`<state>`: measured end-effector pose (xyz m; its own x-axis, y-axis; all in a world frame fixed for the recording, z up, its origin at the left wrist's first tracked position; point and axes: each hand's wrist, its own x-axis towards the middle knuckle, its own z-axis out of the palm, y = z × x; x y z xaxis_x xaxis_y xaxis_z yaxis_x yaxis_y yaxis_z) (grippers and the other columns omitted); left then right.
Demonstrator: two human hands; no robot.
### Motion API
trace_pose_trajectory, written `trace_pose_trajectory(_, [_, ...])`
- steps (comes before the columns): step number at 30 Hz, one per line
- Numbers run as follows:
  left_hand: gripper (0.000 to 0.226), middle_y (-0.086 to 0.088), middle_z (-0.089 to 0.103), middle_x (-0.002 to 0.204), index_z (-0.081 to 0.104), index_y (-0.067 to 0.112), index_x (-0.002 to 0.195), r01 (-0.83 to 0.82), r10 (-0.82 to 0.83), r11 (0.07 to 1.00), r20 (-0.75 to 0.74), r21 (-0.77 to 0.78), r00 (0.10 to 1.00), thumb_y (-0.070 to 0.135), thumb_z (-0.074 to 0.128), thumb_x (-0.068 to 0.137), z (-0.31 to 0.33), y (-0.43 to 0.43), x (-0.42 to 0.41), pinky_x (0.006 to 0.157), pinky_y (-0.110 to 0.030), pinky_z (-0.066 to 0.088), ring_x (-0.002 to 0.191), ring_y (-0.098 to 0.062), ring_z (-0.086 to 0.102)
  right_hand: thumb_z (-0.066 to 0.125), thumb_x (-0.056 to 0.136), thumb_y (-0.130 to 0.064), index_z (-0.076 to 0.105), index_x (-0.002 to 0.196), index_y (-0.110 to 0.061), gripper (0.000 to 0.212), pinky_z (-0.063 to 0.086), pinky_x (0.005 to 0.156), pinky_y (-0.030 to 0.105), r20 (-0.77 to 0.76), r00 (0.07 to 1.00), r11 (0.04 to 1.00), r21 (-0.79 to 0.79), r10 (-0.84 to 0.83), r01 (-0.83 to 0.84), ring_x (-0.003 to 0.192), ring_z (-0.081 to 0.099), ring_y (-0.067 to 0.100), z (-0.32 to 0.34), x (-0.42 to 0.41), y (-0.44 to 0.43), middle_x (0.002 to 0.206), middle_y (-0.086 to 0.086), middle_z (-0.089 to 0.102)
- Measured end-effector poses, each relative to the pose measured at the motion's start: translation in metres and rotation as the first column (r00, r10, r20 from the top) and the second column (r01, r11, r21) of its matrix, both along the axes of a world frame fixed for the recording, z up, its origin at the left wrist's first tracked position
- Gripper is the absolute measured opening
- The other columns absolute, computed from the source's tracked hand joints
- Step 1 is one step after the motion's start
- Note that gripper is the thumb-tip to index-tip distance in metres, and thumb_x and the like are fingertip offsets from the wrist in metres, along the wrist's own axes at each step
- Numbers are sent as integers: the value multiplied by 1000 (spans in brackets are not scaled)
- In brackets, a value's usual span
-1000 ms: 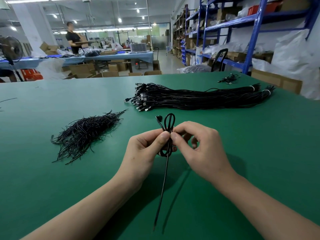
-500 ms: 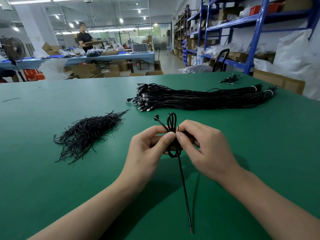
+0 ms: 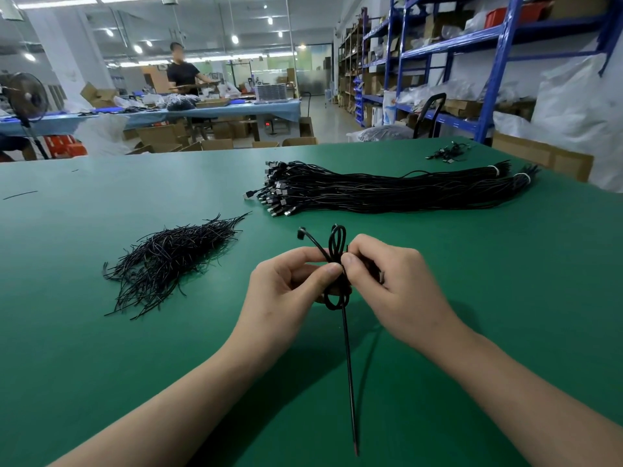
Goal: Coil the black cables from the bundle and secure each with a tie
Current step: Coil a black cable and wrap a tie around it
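Observation:
Both hands hold one coiled black cable (image 3: 338, 244) above the green table (image 3: 101, 348). My left hand (image 3: 286, 291) pinches the coil's middle between thumb and fingers. My right hand (image 3: 391, 281) pinches the same spot from the right, thumb tip against the left thumb. Loops stick out above and below the pinch. The plug end points up-left, and a straight tail (image 3: 349, 375) hangs toward me. The big bundle of black cables (image 3: 387, 190) lies behind. A heap of black ties (image 3: 168, 257) lies to the left.
A small clump of cables (image 3: 446, 152) lies at the table's far right. One loose tie (image 3: 20, 195) lies far left. Cardboard boxes (image 3: 542, 156) stand off the right edge. Blue shelving (image 3: 488, 62) and a person (image 3: 183, 74) at another table stand behind.
The hanging tail swung from down-left toward straight down and slightly right. Both hands kept their pinch on the coil and shifted slightly right.

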<state>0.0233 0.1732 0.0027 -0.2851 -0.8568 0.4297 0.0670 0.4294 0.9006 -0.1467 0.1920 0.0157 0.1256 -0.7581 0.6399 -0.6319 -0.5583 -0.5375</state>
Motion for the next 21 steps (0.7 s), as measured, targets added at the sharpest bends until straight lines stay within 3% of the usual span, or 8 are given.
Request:
trace_pose_trajectory(4, [7, 10, 78, 92, 79, 30, 91, -156, 176, 973, 104, -172, 979, 27, 78, 85, 2, -2, 3, 75, -26, 57, 85, -8, 74, 52, 103, -22, 52, 75, -13, 30, 28, 52, 30, 220, 973, 978, 175, 71, -111, 53, 31, 7, -4, 2, -3, 56, -11, 36])
trace_pose_trajectory(7, [13, 14, 75, 91, 78, 29, 93, -237, 334, 877, 176, -418, 926, 18, 80, 86, 3, -4, 5, 72, -26, 56, 82, -8, 71, 48, 105, -17, 51, 80, -2, 30, 27, 49, 28, 424, 900, 909, 329, 100, -256, 51, 29, 7, -5, 5, -6, 56, -11, 34])
trace_pose_trajectory(10, [16, 11, 72, 91, 79, 19, 103, -203, 408, 751, 201, -629, 890, 18, 77, 87, 4, -6, 8, 70, -27, 55, 79, -5, 67, 47, 105, -16, 53, 78, -5, 30, 23, 45, 17, 587, 806, 809, 434, 80, -396, 49, 25, 6, -1, 6, -5, 59, -4, 32])
trace_pose_trajectory(13, [13, 4, 71, 93, 80, 16, 101, -110, 476, 590, 234, -800, 848, 21, 73, 92, 8, -12, 16, 68, -36, 55, 77, -17, 67, 42, 106, -18, 42, 65, -20, 41, 23, 46, 19, 661, 750, 674, 537, 38, -507, 45, 22, 8, -1, 5, -3, 56, -5, 29])
trace_pose_trajectory(15, [10, 0, 69, 91, 82, 19, 99, -64, 558, 445, 220, -893, 800, 19, 73, 93, 11, -16, 18, 66, -38, 50, 74, -24, 61, 41, 105, -15, 40, 62, -21, 44, 22, 44, 20, 739, 673, 593, 548, -12, -590, 41, 22, 8, 0, 3, -2, 55, -5, 28])
trace_pose_trajectory(16, [11, 0, 66, 88, 82, 21, 99, -61, 575, 418, 212, -906, 790, 18, 73, 94, 12, -17, 18, 65, -37, 47, 72, -24, 57, 41, 104, -14, 41, 62, -21, 42, 21, 43, 20, 769, 639, 570, 535, -23, -623, 41, 23, 7, 1, 2, -1, 56, -4, 29])
trace_pose_trajectory(18, [16, 1, 62, 84, 81, 22, 105, -85, 516, 528, 239, -845, 822, 16, 71, 94, 10, -15, 15, 64, -34, 46, 70, -20, 57, 40, 104, -10, 44, 67, -19, 38, 22, 45, 20, 756, 655, 601, 518, 12, -609, 43, 25, 8, 1, 0, -1, 58, -3, 30])
trace_pose_trajectory(21, [20, 5, 69, 84, 79, 22, 110, -92, 281, 837, 280, -539, 918, 16, 64, 97, 6, -8, 12, 71, -24, 49, 76, -12, 66, 43, 105, -9, 48, 69, -14, 37, 26, 44, 18, 640, 765, 756, 465, 72, -460, 44, 29, 9, 1, 2, -3, 55, -3, 34])
